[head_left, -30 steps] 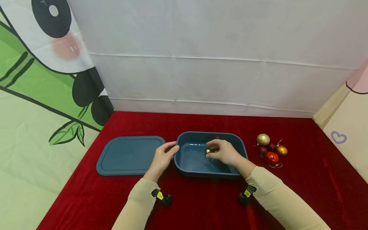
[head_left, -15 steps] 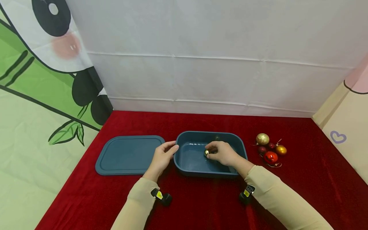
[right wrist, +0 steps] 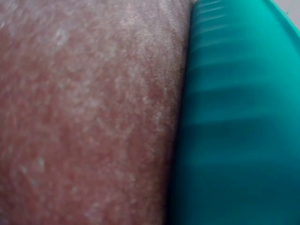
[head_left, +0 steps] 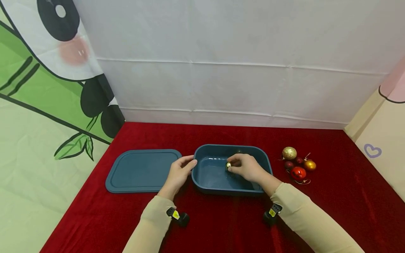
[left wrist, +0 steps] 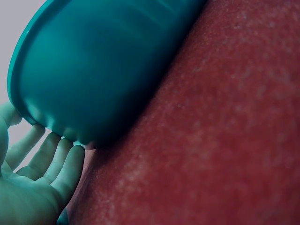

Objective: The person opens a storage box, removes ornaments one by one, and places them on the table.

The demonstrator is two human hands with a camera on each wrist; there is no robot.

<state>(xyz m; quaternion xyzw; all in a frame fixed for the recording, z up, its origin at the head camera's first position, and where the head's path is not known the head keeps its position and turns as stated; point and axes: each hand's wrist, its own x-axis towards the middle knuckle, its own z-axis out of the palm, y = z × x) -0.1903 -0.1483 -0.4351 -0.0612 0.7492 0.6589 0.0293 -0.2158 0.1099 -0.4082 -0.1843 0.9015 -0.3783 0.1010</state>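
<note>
Left hand: left hand [head_left: 178, 174] grips the near-left rim of the blue box [head_left: 205, 189], fingers [left wrist: 58, 159] curled under its edge.
Right hand: right hand [head_left: 248, 168] inside the box, fingers pinching a small gold bauble [head_left: 228, 164].
Lid: blue lid [head_left: 142, 170] flat on the red desk [head_left: 221, 221], left of the box.
Baubles: gold and red baubles [head_left: 298, 165] right of the box.

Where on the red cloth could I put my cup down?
Free: the red cloth behind the blue box and lid, and the near right corner. Crowded: the baubles right of the box, and both hands at it.
</note>
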